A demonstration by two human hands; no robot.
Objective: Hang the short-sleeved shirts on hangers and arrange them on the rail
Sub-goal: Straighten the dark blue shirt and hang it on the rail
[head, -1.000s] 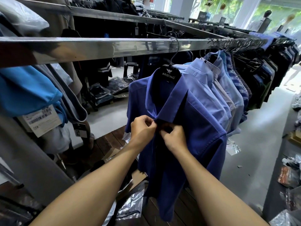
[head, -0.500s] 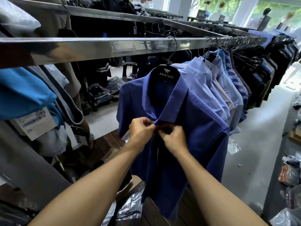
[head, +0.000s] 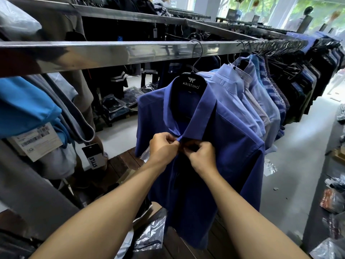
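Dark blue shirt point(head: 233, 146) hangs on the black hanger point(head: 191, 84), hook over the rail point(head: 112, 53), at the near end of the lighter shirts point(head: 261, 101); its front opening runs straight down from the collar. Your left hand point(head: 163, 148) pinches the front edge on your left just under the collar tip, your right hand point(head: 202, 159) pinches the opposite edge, fingers curled, the two hands touching. Looks like the top button. The next one should lie straight below along that opening, and your right hand sits slightly lower, so it's nearer.
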